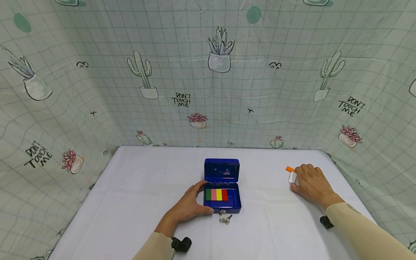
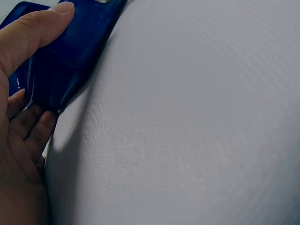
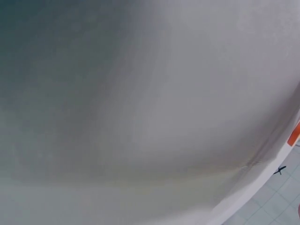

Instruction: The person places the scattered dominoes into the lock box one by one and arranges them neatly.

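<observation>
The left hand (image 1: pixel 188 205) grips a blue box (image 1: pixel 234 196), the right hand (image 1: pixel 312 183) pinches a white block (image 1: pixel 292 177), and the cloth (image 1: pixel 282 88) behind repeatedly reads "DON'T TOUCH ME".

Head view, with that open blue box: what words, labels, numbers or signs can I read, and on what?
"DON'T TOUCH ME": patterned cloth, left.
"DON'T TOUCH ME": same cloth, left of centre.
"DON'T TOUCH ME": same cloth, right.
"x": small marks on that cloth.
Right sleeve: dark marking, too small to read.
Blue box and coloured strips: nothing legible.
</observation>
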Available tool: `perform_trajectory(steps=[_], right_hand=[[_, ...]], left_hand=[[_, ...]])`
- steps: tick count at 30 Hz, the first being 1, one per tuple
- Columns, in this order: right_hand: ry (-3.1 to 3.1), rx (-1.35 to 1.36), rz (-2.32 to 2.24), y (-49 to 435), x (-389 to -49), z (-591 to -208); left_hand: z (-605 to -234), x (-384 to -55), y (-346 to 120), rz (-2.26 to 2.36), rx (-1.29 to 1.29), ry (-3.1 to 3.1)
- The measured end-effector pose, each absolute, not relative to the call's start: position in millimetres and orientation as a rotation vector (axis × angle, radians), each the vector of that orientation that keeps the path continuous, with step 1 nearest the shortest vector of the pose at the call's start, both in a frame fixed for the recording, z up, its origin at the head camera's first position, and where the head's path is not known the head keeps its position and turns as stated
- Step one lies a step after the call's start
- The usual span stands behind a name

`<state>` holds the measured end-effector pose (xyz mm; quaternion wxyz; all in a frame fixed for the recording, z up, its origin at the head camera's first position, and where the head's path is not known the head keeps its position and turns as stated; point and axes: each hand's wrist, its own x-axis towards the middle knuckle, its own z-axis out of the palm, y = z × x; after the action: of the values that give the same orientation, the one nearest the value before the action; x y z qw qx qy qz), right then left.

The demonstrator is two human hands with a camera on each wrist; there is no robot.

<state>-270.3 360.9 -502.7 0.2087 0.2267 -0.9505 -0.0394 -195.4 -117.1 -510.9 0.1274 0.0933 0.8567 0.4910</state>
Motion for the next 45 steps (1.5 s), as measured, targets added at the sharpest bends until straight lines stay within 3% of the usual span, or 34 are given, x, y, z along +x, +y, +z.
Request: perform_trajectory(steps=[21, 45], right_hand=[[-2.431, 0.781, -0.103, 346, -270, -504], [-2.347, 0.922, -0.079, 288, -260, -497]], left_hand=[[-511, -196, -116, 1.425, 0.256, 2.495], [-513, -197, -116, 1.438, 0.248, 2.484]])
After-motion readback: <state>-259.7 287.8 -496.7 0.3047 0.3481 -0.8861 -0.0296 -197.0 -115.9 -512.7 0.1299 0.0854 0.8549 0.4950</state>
